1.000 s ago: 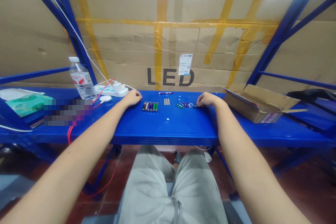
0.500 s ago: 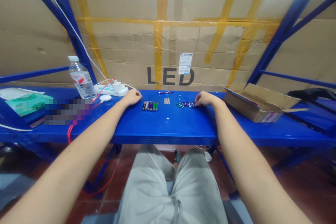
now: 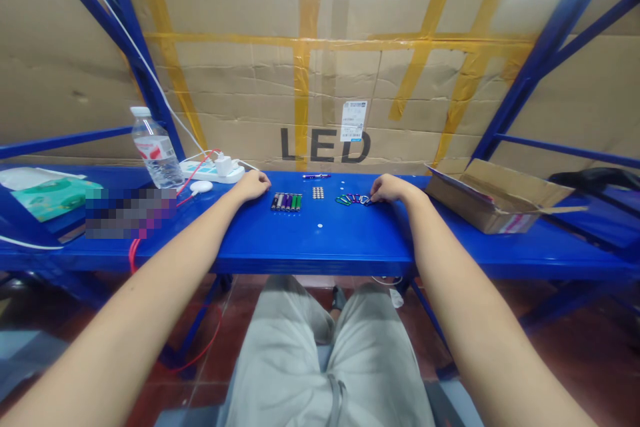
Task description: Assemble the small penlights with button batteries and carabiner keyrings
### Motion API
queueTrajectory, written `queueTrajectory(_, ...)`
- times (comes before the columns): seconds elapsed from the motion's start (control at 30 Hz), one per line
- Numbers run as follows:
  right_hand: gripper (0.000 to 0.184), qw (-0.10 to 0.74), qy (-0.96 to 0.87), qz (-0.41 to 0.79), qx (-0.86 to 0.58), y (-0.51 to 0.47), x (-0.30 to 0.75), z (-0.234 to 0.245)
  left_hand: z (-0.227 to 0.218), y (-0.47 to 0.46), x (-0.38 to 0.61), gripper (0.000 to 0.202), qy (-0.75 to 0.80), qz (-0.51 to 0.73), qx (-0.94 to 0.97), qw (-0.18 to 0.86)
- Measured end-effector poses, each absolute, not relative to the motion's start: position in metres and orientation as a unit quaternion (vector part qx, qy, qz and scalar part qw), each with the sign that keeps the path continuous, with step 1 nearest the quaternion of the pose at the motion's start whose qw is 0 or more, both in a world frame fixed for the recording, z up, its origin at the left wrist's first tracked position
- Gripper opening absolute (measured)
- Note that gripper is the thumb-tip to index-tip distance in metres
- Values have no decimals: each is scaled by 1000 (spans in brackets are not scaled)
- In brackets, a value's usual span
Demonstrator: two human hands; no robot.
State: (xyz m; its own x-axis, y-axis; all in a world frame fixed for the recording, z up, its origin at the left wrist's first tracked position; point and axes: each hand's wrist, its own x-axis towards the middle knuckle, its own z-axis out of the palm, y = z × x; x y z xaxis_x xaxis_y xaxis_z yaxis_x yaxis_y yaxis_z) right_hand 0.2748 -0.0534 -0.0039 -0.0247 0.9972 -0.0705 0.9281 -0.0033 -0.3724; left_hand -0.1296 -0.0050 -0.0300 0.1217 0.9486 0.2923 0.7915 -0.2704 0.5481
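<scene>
My right hand [image 3: 388, 187] rests on the blue table [image 3: 320, 247], its thumb and fingers pinched on a dark carabiner [image 3: 368, 201] at the right end of a row of several coloured carabiners [image 3: 353, 199]. My left hand [image 3: 255, 185] lies loosely curled on the tabletop, with nothing visible in it. Just right of it, several small cylinders [image 3: 287, 202] in black, silver, purple and green stand side by side. Between the cylinders and carabiners sits a neat block of small button cells [image 3: 319, 193]. A purple pen-like stick [image 3: 317, 177] lies behind them.
An open cardboard box [image 3: 493, 203] stands at right. At left are a water bottle [image 3: 157, 150], a power strip [image 3: 215, 172] with cables, and a green tissue pack [image 3: 55, 197]. A small white disc [image 3: 320, 225] lies near the front edge. Large cardboard [image 3: 240, 93] walls the back.
</scene>
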Motion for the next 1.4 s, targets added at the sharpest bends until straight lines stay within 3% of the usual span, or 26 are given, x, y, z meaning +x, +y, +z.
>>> queueTrajectory(1.4, 13, 123, -701, 194, -675, -54, 276, -5, -34, 4, -129, 15, 578, 304, 749, 114)
